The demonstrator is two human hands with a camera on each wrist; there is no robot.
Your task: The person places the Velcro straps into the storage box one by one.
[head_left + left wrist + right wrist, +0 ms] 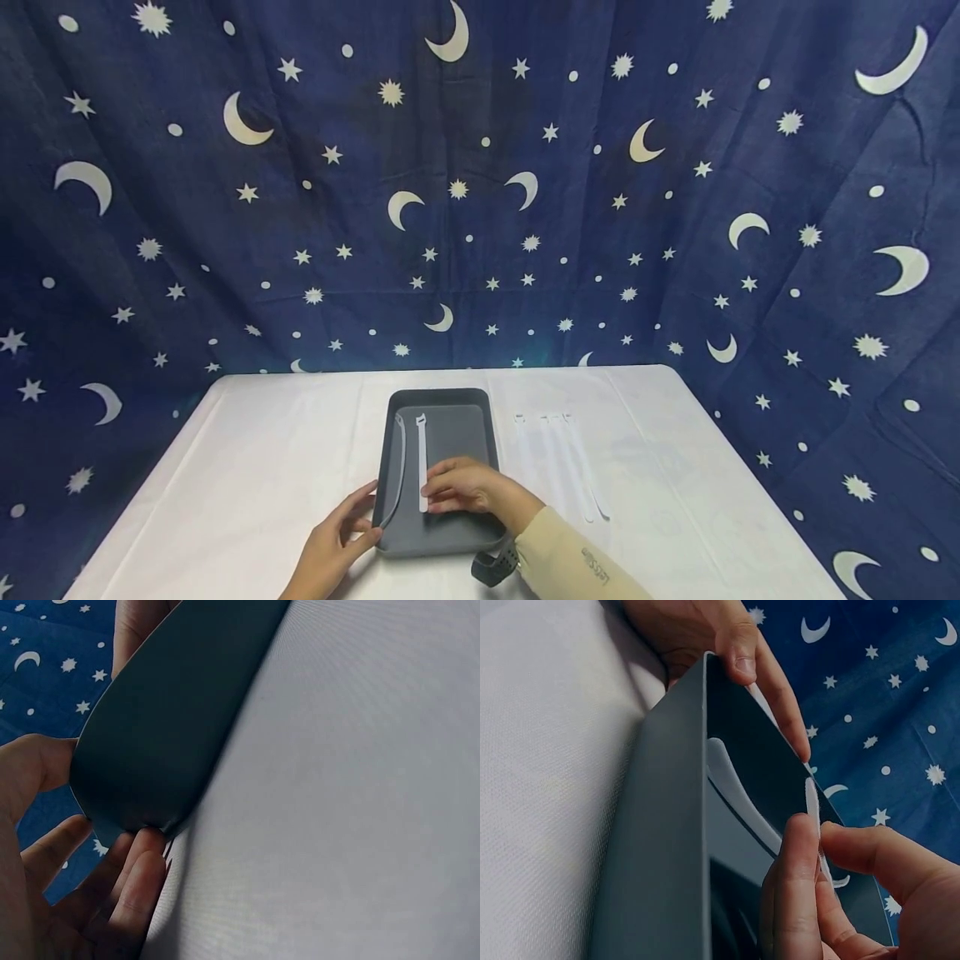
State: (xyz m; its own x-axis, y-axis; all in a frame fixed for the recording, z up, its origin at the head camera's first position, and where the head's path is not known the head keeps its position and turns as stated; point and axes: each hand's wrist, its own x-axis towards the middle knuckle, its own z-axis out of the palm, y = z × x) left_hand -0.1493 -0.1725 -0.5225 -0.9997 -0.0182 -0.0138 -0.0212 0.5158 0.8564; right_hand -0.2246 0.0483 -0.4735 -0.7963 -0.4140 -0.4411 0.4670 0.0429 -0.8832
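Observation:
A dark grey tray (442,547) sits on the white-covered table. My left hand (336,536) holds its near left corner, with the thumb over the rim and the fingers along the outer wall. Over the tray, my right hand (474,486) pinches the lower end of a white cable strap (422,454) between thumb and fingers. That strap's slotted head points to the tray's far side. Along the left wall inside the tray lies a second white strap (402,458), bent in a curve. The right wrist view shows the pinched strap (812,802) upright between the fingertips.
To the right of the tray, several more white straps (558,458) lie side by side on the white tablecloth (660,483), heads at the far end. A dark blue curtain (480,242) with moons and stars hangs behind the table and at its sides.

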